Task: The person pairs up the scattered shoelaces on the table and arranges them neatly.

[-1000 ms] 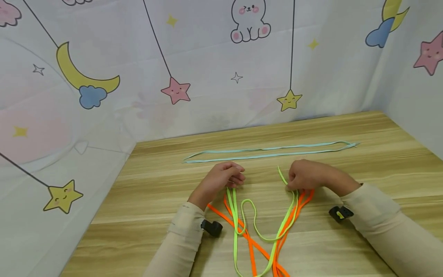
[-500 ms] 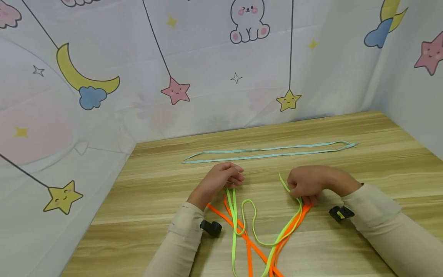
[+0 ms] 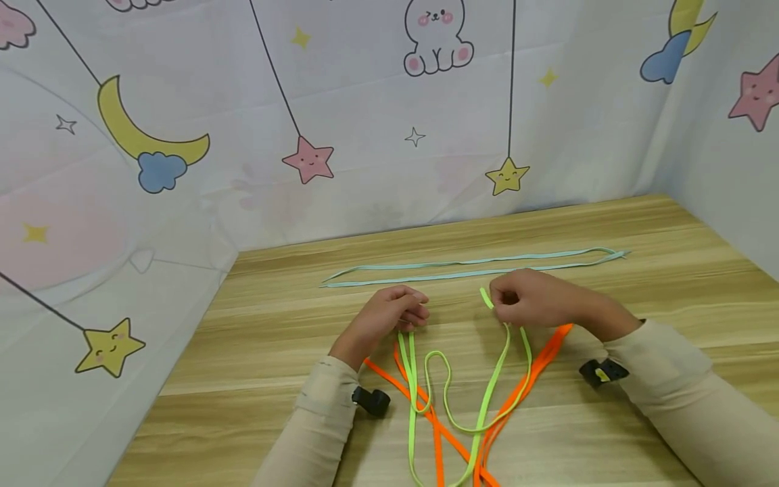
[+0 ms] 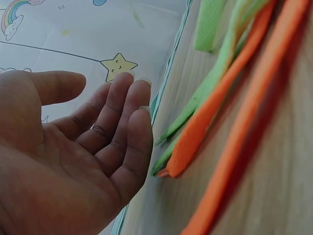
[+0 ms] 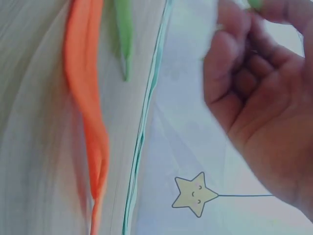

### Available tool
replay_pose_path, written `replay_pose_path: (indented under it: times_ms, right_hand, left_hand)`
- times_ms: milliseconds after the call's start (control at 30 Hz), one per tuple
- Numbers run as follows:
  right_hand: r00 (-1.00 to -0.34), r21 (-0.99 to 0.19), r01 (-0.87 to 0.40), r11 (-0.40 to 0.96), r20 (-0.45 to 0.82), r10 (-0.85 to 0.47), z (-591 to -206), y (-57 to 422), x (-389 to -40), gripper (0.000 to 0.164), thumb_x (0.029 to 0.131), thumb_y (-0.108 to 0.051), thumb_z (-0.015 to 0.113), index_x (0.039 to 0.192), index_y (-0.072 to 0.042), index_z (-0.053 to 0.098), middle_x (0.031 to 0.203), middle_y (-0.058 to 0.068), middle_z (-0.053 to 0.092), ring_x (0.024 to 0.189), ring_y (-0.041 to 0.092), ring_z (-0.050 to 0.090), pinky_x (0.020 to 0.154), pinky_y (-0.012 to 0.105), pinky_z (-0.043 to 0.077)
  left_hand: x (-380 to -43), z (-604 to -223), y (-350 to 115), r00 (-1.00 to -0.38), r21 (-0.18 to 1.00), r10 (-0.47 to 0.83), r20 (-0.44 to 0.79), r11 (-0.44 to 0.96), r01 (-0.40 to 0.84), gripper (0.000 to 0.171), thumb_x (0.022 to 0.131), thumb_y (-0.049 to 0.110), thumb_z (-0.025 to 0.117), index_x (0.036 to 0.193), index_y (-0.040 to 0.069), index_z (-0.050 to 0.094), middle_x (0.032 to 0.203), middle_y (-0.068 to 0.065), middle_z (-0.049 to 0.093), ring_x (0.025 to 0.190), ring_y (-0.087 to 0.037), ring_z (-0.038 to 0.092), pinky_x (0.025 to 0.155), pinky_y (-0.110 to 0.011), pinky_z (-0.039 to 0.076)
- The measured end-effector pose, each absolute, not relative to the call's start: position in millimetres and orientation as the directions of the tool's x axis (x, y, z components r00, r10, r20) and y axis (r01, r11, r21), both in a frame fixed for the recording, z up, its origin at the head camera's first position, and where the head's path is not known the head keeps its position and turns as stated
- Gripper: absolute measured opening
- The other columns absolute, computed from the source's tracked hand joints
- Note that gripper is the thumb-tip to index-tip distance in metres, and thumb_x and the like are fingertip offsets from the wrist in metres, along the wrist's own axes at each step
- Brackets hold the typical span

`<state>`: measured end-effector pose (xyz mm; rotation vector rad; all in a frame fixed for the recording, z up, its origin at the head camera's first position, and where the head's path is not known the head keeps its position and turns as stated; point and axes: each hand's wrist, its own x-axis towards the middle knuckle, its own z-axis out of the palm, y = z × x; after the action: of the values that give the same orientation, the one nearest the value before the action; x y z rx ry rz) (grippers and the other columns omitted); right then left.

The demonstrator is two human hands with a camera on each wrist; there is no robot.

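Head view: the right hand (image 3: 529,297) has its thumb and forefinger closed in a pinch on the yellow-green lace (image 3: 487,402), a short end of which pokes out beyond them to the left. Right wrist view: a bit of green shows at that pinch, at the top edge, and the other fingers curl in towards the palm. The left hand (image 3: 389,314) holds nothing; the left wrist view shows its palm and 4 loosely bent fingers, with the thumb well apart.

Just beside the left fingers, green and orange lace ends lie together on the table (image 3: 274,325). From near that hand, yellow-green strands run towards the person, 1 of them bending into a wavy loop between the 2 hands. The orange lace (image 3: 552,348) crosses itself nearer the person, and some of its strands reach up to the right wrist.

Beyond both hands, a pale blue-green lace (image 3: 487,272) lies in a long, narrow loop across the table. Each forearm wears a beige sleeve (image 3: 316,412), with a black device (image 3: 372,402) near the wrist. Behind the table, a white cloth (image 3: 365,101) carries printed stars, a bear (image 3: 439,37) and a yellow moon (image 3: 146,128).
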<state>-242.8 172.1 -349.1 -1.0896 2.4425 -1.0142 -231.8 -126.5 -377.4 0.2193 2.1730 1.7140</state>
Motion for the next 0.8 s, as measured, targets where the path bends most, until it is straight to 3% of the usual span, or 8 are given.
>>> replay_pose_path:
  times_ms: [200,433,800]
  right_hand:
    - [-0.717,-0.841,-0.457,0.289,0.156,-0.68,-344.1,173.7,-240.4,0.006,0.095,-0.002,0.061,0.091,-0.006,0.059,0.082,0.016,0.065,0.066,0.024,0.06,0.063,0.039,0.055]
    - [-0.766,-0.866,-0.469,0.173,0.301,-0.567,-334.4,172.7,-238.8,0.005,0.098,-0.001,0.061,0.097,0.003,0.059,0.087,0.013,0.07,0.067,0.028,0.062,0.063,0.036,0.058]
    - [-0.811,-0.879,-0.472,0.069,0.402,-0.425,-320.8,169.0,-229.2,0.01,0.099,-0.004,0.063,0.099,0.004,0.059,0.093,0.013,0.072,0.072,0.029,0.067,0.068,0.035,0.059]
  left_hand:
    - [-231.2,-377.7,-124.5,-0.917,0.963,0.35,-0.193,0.249,-0.108,0.031,0.102,0.019,0.053,0.123,-0.003,0.063,0.102,-0.011,0.07,0.092,-0.024,0.069,0.08,-0.034,0.056]
    - [-228.2,-375.9,-122.1,-0.901,0.973,0.404,-0.158,0.219,-0.072,0.034,0.105,0.021,0.051,0.126,-0.004,0.061,0.103,-0.011,0.07,0.093,-0.022,0.07,0.086,-0.038,0.055]
    - [-217.5,-368.0,-103.2,-0.818,0.991,0.568,-0.091,0.136,-0.015,0.044,0.104,0.031,0.056,0.131,-0.003,0.059,0.114,-0.014,0.07,0.106,-0.025,0.067,0.093,-0.044,0.053]
